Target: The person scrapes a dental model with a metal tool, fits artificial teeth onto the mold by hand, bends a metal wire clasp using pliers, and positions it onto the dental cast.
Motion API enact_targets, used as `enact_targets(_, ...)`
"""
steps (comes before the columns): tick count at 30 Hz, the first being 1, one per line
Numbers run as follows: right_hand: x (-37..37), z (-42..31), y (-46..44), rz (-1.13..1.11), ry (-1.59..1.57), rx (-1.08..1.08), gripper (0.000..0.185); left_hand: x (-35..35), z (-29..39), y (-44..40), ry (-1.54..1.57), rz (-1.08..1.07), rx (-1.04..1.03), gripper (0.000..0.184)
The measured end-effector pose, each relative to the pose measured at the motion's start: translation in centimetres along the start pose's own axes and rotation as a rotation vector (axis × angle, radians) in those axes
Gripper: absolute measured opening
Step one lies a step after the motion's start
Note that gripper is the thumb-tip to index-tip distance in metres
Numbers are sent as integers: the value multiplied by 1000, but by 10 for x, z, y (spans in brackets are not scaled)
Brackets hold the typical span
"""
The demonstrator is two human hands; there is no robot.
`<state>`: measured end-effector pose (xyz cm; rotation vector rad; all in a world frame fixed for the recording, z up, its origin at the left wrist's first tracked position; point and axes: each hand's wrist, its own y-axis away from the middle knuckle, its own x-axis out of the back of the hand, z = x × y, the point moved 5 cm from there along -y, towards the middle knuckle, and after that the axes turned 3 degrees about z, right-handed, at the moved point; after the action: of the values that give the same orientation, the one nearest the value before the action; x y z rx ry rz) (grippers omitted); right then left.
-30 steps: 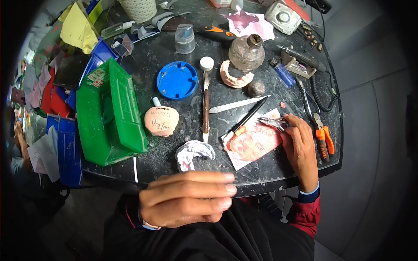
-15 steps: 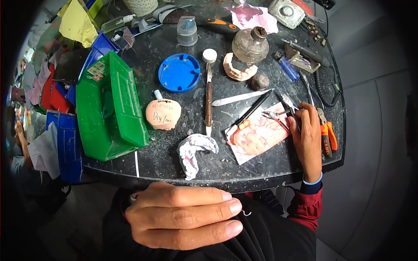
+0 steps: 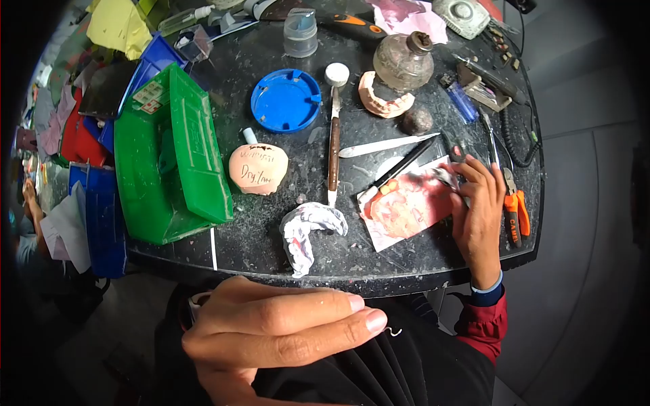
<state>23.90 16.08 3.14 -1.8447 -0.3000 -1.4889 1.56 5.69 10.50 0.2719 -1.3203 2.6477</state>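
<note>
Near my lap, my left hand [image 3: 284, 331] has its fingers pressed together, with a short bent wire [image 3: 394, 331] sticking out past the fingertips. My right hand [image 3: 482, 210] curls around small pliers [image 3: 443, 176] over the right end of a stained pink-and-white card [image 3: 406, 213]; motion blurs the metal jaws. Orange-handled pliers [image 3: 516, 213] lie just right of that hand. On the card's left edge rests a black pen-like tool [image 3: 406, 161]. A dental cast wrapped in white and grey [image 3: 308, 233] sits near the table's front edge.
A green bin [image 3: 172, 169] stands left, beside blue bins [image 3: 105, 220]. Mid-table are a pink cast with writing [image 3: 258, 169], a blue lid [image 3: 286, 101] and a wooden-handled knife [image 3: 334, 145]. Behind stand a dental arch model [image 3: 382, 101] and a glass burner [image 3: 404, 62].
The pliers in my right hand have shifted and blurred, and its fingers have spread a little. My left hand has turned and moved slightly, keeping the wire. The view has shifted a little.
</note>
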Motion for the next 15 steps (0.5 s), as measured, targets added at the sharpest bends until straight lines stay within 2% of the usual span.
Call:
enact_targets(2, 3, 4, 0, 40, -278, -41, 6, 1, 0, 0, 1, -1, 17, 34)
enact_targets(3, 5, 6, 0, 61, -414, -66, 8, 0, 0, 0, -1, 0, 22, 34)
enact_targets(4, 8, 5, 1, 50, -554, -124, 19, 0, 0, 1, -4, 2, 26, 33)
enact_targets(8, 14, -4, 0, 191, -1119, -325, 29, 1, 0, 1, -19, 12, 55, 32)
enact_targets(11, 16, -19, -4, 56, -1454, -270, 29, 3, 1, 2, -34, 16, 74, 31)
enact_targets(12, 14, -24, -2, 45, -1553, -376, 36, 3, 2, 3, -41, 17, 84, 31)
enact_targets(13, 13, -30, 0, -74, -1629, -435, 36, 4, 3, 2, -47, 20, 92, 31)
enact_targets(15, 15, -42, 1, -303, -1568, -207, 32, 5, 3, 3, -54, 22, 109, 30)
